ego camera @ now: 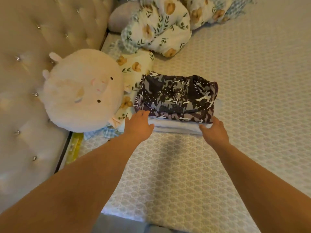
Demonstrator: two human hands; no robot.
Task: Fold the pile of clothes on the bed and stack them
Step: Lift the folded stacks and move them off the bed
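We rest both hands on the stack's near edge: left hand [138,126] and right hand [213,130], each grip spread, dark patterned garment [176,96] folded atop pale ones [176,127]

On the patterned bed cover [252,81], a folded dark animal-print garment [176,96] tops a stack of pale folded clothes [176,127]. The left hand [138,126] and right hand [213,132] touch the stack's near corners, fingers relaxed. A round plush toy [82,89] leans against the tufted headboard [33,47], near floral pillows [156,29].
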